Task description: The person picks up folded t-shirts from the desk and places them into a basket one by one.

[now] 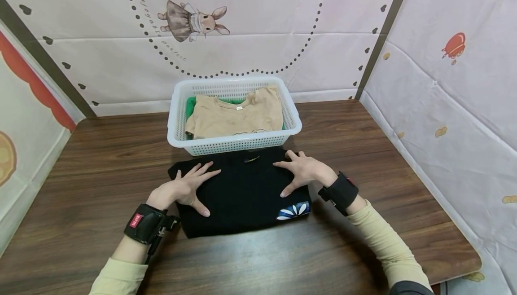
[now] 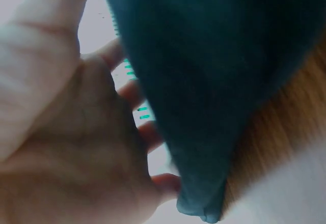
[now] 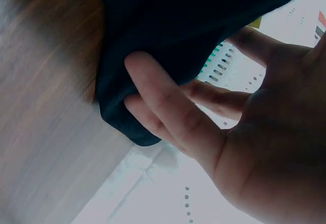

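Note:
A folded black T-shirt [image 1: 242, 191] lies on the table, with a small neck label near its far edge and a blue-and-white flower print at its near right corner. My left hand [image 1: 187, 189] rests on its left side, fingers spread and the thumb pointing inward. On the right side, my right hand [image 1: 304, 171] touches the cloth with its fingers apart. The left wrist view has the dark shirt [image 2: 204, 81] beside the left fingertips. Seen from the right wrist, fingers [image 3: 168, 96] lie against the shirt's edge.
Just beyond the shirt stands a white plastic basket [image 1: 174, 120] with a folded beige shirt [image 1: 226, 117] and green cloth [image 1: 190, 106] inside. The wooden table [image 1: 101, 187] meets a printed white curtain [image 1: 258, 16] at the back and sides. Each wrist wears a black strap.

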The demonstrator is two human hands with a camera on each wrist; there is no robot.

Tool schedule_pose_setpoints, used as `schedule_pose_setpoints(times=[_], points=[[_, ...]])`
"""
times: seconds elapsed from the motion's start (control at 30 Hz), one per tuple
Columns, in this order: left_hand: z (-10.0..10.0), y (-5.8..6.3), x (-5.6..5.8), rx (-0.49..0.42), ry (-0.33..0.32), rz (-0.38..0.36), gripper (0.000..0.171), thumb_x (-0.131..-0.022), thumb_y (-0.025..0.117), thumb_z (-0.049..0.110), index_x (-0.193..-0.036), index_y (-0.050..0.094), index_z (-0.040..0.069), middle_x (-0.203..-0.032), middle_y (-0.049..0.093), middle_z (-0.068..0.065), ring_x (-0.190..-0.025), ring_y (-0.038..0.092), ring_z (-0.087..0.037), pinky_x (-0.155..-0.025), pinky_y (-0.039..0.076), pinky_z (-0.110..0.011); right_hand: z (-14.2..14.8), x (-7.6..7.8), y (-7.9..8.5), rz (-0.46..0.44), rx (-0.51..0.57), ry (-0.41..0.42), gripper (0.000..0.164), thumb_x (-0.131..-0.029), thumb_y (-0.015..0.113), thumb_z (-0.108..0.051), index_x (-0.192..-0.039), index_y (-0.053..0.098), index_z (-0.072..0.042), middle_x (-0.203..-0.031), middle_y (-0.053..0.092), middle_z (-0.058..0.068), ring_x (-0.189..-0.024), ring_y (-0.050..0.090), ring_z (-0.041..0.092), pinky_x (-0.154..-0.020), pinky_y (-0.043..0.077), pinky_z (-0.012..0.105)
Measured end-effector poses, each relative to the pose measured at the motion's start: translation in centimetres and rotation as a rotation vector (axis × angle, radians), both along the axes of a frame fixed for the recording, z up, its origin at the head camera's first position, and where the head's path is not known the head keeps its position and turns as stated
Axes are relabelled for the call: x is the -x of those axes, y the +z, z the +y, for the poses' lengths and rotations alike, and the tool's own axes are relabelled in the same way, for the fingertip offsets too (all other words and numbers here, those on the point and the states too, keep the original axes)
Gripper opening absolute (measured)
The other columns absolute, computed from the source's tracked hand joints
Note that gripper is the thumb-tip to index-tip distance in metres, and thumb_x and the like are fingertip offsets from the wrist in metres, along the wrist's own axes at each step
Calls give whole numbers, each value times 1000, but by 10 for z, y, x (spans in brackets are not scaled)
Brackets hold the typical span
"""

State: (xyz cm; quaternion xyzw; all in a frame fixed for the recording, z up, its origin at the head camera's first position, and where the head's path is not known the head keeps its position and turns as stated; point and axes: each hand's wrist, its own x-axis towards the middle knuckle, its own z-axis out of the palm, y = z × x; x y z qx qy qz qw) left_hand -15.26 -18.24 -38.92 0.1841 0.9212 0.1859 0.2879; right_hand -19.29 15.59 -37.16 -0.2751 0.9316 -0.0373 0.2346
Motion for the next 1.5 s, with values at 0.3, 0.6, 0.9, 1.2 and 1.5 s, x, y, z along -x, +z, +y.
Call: schedule_pose_setpoints(times=[0.3, 0.6, 0.9, 1.2, 1.5], points=[[-11, 3, -12, -63, 187, 287, 82, -78, 77, 36, -140, 40, -4, -143, 34, -33, -128, 34, -53, -101, 34, -64, 7, 0, -2, -17, 148, -105, 85, -77, 70, -57, -147, 36, -22, -147, 28, 13, -125, 37, 37, -94, 42, 51], [-19, 3, -23, 106, 589, 322, 54, -89, 62, 38, -91, 51, -15, -88, 48, -32, -83, 47, -46, -59, 44, -44, 8, 5, -8, 70, 161, -453, 95, -81, 65, -59, -137, 34, 11, -137, 37, 32, -94, 57, 35, -83, 50, 46], [-14, 5, -22, 63, 605, 166, 52, -94, 52, 43, -55, 36, 14, -55, 31, 0, -50, 40, -16, -48, 32, -25, 7, 9, -8, -13, 15, -523, 62, -82, 57, -65, -86, 64, -3, -66, 36, 1, -62, 48, 19, -54, 37, 29], [-1, 2, -14, -3, 564, 146, 51, -89, 61, 45, -58, 36, 12, -57, 31, 0, -53, 37, -16, -51, 32, -26, 2, 13, -13, -29, 168, -468, 55, -83, 64, -55, -88, 57, -1, -65, 33, 0, -60, 45, 18, -56, 37, 28], [-1, 1, -5, -19, 539, 9, 73, -81, 70, 49, -111, 52, -15, -102, 58, -29, -87, 56, -32, -75, 48, -41, 5, 18, -22, -180, 355, -556, 51, -81, 73, -41, -101, 53, 2, -86, 45, 6, -81, 49, 21, -71, 41, 30]])
